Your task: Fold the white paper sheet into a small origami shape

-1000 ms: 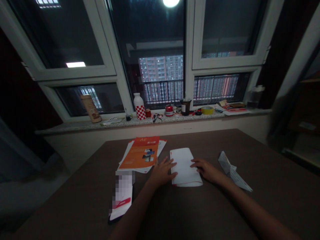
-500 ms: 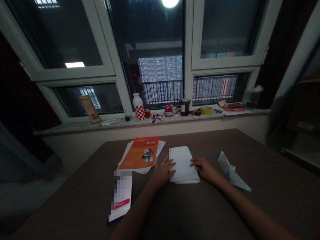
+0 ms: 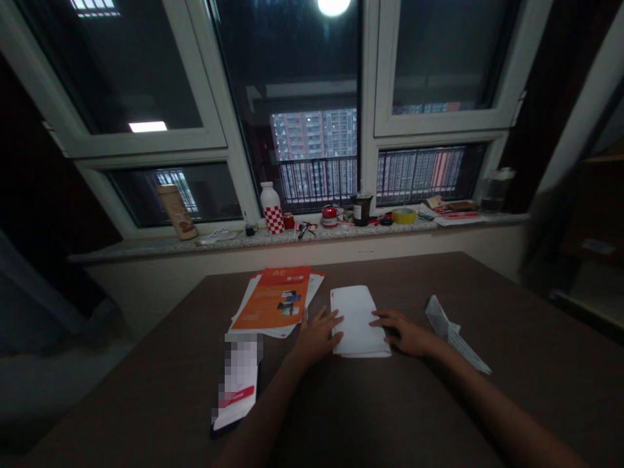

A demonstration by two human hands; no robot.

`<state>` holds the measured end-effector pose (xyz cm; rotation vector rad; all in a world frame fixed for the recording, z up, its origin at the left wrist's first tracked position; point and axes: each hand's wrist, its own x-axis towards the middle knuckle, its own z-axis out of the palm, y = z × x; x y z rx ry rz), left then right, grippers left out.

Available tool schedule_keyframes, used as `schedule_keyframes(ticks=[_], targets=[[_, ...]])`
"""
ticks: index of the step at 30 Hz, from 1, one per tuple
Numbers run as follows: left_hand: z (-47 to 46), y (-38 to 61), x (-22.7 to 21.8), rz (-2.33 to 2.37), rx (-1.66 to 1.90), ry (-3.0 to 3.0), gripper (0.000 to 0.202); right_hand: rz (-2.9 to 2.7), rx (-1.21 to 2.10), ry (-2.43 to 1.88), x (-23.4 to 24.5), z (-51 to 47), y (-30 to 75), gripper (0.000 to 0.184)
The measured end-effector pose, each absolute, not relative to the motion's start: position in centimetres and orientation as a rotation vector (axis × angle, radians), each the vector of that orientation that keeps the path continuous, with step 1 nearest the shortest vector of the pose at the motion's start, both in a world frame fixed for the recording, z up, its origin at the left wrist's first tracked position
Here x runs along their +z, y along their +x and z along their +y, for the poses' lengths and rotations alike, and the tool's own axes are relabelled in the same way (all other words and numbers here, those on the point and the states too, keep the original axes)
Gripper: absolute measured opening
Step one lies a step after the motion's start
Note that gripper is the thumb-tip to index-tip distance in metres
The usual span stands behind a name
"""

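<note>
Here, a folded white paper (image 3: 357, 318) lies flat on the brown table (image 3: 375, 416), short of the middle of the far edge, its long sides running roughly toward that edge. Two layers show along its near end, and a small red mark sits at its far left corner. The left hand (image 3: 316, 335) is open, palm down with the fingers spread, fingertips and thumb touching the paper's left side. The right hand (image 3: 403, 331) is loosely open, its fingers slightly bent and the thumb apart from them, with fingertips on the paper's right side. Neither hand is closed round the paper. Toward the table's far left corner, an orange booklet (image 3: 270, 299) lies over white sheets (image 3: 316, 283), just beside the left hand. Nearer the person, on the left edge's side, is a dark-edged flat object (image 3: 245, 374), partly masked by blurred squares. Between the right hand and the table's right edge lies a creased printed paper (image 3: 457, 337). Beyond the far edge, the windowsill (image 3: 214, 246) carries a red-checked white bottle (image 3: 272, 211) and a roll of yellow tape (image 3: 403, 216)
</note>
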<state>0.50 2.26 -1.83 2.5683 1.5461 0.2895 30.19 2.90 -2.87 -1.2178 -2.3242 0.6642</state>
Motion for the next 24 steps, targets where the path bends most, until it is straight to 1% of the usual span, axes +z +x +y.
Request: schedule_keyframes(ticks=[4,8,14,24], targets=[[2.1,0.6,-1.7,1.553,0.289,2.567,0.047,-2.364,0.727,-1.242,-2.4,2.7,30.4,0.061],[1.9,0.7,-1.7,1.552,0.303,2.579,0.048,-2.404,0.741,-1.270,-1.8,2.4,30.5,0.066],[1.9,0.6,-1.6,1.520,0.300,2.577,0.051,-2.422,0.789,-1.306,-1.3,2.1,30.4,0.070],[2.3,0.2,-1.5,1.469,0.286,2.542,0.053,-2.432,0.833,-1.263,-1.8,2.5,30.9,0.077]])
